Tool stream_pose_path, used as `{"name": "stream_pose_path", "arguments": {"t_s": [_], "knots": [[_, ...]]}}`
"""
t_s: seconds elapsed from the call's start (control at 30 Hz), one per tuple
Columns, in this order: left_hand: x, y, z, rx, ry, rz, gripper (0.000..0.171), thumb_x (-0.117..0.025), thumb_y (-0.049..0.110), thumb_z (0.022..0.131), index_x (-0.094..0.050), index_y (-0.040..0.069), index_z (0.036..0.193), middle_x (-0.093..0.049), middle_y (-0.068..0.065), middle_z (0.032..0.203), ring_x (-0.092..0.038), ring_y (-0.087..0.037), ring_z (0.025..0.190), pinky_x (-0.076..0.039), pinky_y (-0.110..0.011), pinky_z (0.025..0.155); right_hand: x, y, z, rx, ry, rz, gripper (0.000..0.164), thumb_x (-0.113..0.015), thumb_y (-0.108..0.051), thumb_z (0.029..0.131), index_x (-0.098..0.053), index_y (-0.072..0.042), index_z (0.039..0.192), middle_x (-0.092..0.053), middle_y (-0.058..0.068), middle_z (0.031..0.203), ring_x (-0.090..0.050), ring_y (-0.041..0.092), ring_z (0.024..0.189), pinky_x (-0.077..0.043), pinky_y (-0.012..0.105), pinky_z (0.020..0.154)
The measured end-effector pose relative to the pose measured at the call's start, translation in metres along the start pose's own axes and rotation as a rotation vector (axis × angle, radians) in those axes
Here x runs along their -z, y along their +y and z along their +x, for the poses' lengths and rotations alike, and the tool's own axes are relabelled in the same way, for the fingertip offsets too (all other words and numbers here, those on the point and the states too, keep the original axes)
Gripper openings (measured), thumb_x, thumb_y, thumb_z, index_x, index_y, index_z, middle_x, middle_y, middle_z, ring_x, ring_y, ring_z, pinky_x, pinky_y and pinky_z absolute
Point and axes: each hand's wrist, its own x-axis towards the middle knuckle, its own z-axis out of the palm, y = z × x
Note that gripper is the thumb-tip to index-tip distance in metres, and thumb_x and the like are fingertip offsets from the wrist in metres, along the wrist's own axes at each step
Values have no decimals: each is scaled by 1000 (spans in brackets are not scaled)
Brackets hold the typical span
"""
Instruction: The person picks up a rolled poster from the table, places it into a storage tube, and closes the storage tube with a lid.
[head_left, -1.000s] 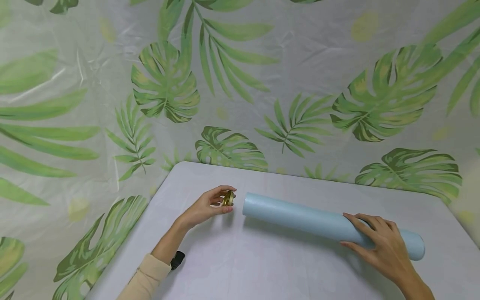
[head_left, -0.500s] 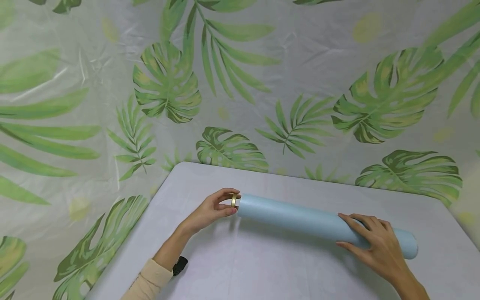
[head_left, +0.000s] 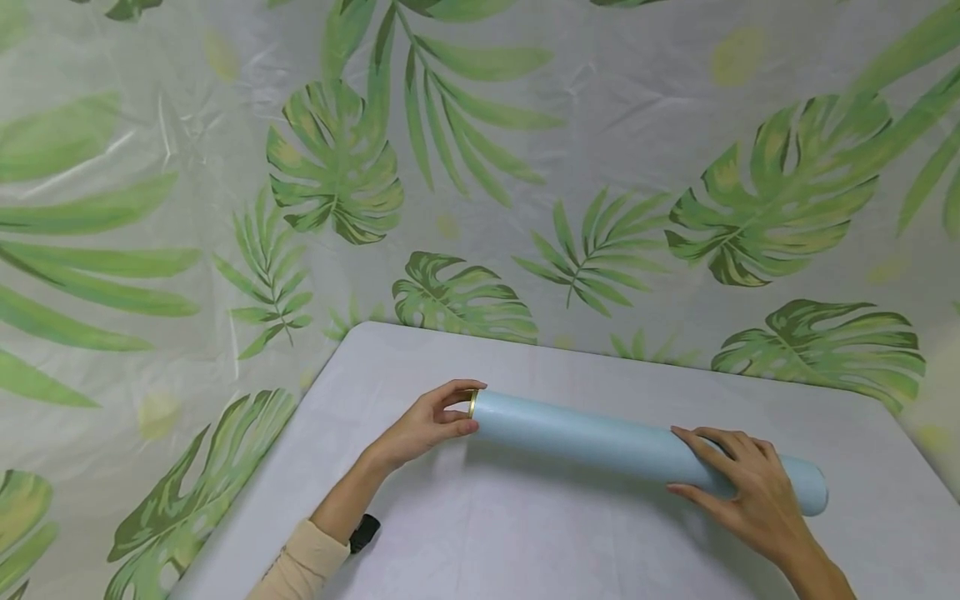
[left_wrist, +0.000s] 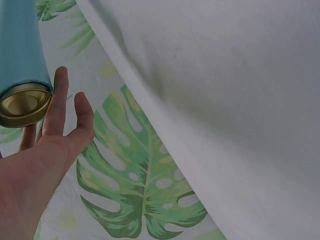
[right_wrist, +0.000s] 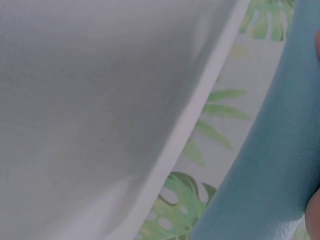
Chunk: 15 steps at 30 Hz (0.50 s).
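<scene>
A long light-blue tube (head_left: 577, 429) is held slantwise above the white table. My right hand (head_left: 750, 487) grips it near its right end, thumb on the near side and fingers over the far side. At the left end, my left hand (head_left: 431, 419) pinches a gold metal cap (head_left: 472, 404) between thumb and fingers, the cap's rim right at the tube's mouth. In the left wrist view the gold cap (left_wrist: 25, 105) sits against the tube's end, its recessed face outward. The right wrist view shows the tube's blue side (right_wrist: 270, 150) with fingers at its edge.
The white table (head_left: 570, 533) spreads under both hands, with a rounded far edge. Behind it hangs a sheet printed with green leaves (head_left: 465, 296). A black object (head_left: 365, 533) shows beside the left sleeve (head_left: 303, 558).
The gold cap, apart from the tube a second ago, has moved right to the tube's left end and now shows only as a thin rim. The tube and right hand have shifted slightly left.
</scene>
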Motion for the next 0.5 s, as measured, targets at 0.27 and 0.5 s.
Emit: {"name": "stream_pose_path", "arguments": {"t_s": [0.27,0.5], "knots": [[3,0,1,-4,12,54,67,-73,19,98,-44,18,158,-45,-10,162,-65,-30,130,-56,-26,100,2,-1,10,36,0,16,81,-91,-50,66,-69,-20,138,-70,10,115,-60,28,102,-39,51,89],[5,2,0,-20,10,57,68,-73,19,97,-44,19,159,-44,-10,163,-65,-30,129,-55,-25,100,5,-3,22,59,-14,33,87,-96,-37,59,-68,-20,139,-70,9,116,-60,28,103,-38,50,86]]}}
